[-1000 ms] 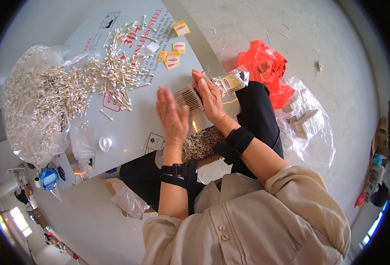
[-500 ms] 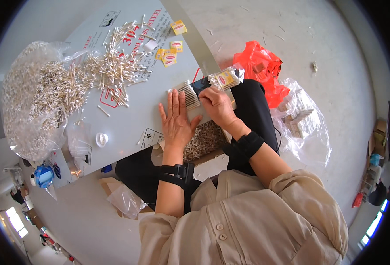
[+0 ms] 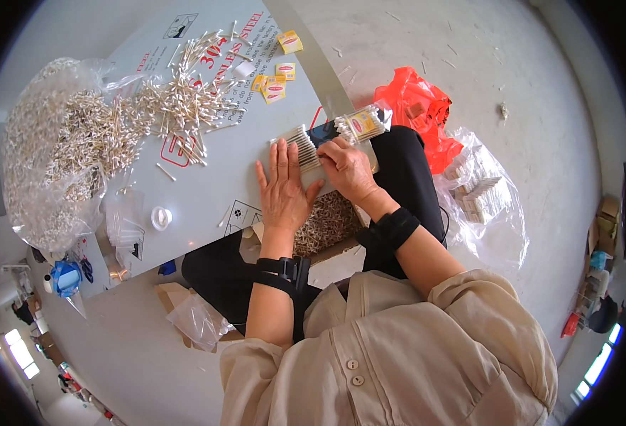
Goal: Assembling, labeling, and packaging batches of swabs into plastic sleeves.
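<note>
A row of cotton swabs (image 3: 303, 147) lies side by side near the table's right edge. My left hand (image 3: 283, 188) rests flat there, its fingertips at the row's left end. At the row's right end, my right hand (image 3: 348, 168) has its fingers curled and pressed together; whatever is between them is hidden. Just beyond it, a filled clear pack of swabs (image 3: 361, 126) with a yellow card lies at the edge, next to a dark patch (image 3: 321, 133). Several yellow cards (image 3: 273, 89) are spread farther up the table.
Loose swabs (image 3: 192, 103) spill from a big clear bag (image 3: 57, 156) on the left. A small white round container (image 3: 161, 218) stands near clear plastic sleeves (image 3: 123, 220). Below the table edge is a box of swabs (image 3: 331, 224). A red bag (image 3: 419, 113) and a clear bag of packs (image 3: 483, 192) lie on the right.
My right hand's fingers have shifted very slightly at the row's end. My left hand stays flat in its place. The whole view has moved a little.
</note>
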`<control>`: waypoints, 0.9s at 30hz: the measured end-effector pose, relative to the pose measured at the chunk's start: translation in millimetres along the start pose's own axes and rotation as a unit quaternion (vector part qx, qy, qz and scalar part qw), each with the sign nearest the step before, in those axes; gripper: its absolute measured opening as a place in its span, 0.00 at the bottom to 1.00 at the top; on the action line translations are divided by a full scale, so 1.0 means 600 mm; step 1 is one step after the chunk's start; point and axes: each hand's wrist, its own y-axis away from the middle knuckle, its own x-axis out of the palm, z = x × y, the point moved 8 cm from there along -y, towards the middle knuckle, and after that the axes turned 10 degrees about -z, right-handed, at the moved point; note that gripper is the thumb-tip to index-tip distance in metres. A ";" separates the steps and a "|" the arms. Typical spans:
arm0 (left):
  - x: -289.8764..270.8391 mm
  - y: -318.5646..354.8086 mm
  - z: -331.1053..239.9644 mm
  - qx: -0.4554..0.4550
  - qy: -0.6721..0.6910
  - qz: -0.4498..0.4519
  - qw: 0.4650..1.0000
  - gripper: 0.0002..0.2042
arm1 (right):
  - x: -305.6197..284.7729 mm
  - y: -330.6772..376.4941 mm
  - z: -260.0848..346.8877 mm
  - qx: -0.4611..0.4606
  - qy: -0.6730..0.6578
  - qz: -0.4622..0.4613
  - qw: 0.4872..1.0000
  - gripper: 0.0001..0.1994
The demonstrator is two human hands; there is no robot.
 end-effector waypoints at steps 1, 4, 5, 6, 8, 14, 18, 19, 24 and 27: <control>0.000 0.000 0.000 0.000 0.000 0.000 1.000 0.43 | -0.001 0.001 0.000 0.006 -0.009 -0.003 1.000 0.02; -0.001 0.000 0.000 -0.002 0.001 -0.003 1.000 0.43 | -0.001 0.001 0.000 -0.001 -0.009 0.012 1.000 0.01; 0.000 0.000 0.000 -0.003 0.000 0.000 1.000 0.43 | -0.002 0.001 0.000 -0.002 -0.009 0.012 1.000 0.01; 0.001 0.000 0.000 -0.003 -0.002 0.004 1.000 0.43 | -0.002 0.002 0.001 -0.002 -0.008 0.013 1.000 0.01; -0.001 -0.001 0.001 -0.005 0.006 -0.003 1.000 0.43 | -0.001 0.002 0.002 -0.004 -0.007 0.013 1.000 0.01; 0.002 -0.002 0.001 -0.004 -0.005 0.005 1.000 0.43 | -0.007 0.001 0.006 -0.021 -0.021 0.000 1.000 0.02; 0.000 -0.001 0.001 -0.005 0.000 0.011 1.000 0.43 | -0.003 0.001 0.005 -0.019 -0.024 0.033 0.999 0.02; 0.000 -0.001 0.002 -0.006 0.000 0.010 1.000 0.43 | -0.002 0.001 0.006 -0.017 -0.029 0.035 0.999 0.02; -0.001 -0.002 -0.001 -0.002 0.000 0.006 1.000 0.43 | -0.009 0.000 0.001 0.008 -0.032 -0.010 0.999 0.03; -0.002 -0.003 -0.001 -0.005 0.002 0.002 1.000 0.43 | -0.006 0.001 0.002 0.001 -0.021 -0.006 1.000 0.03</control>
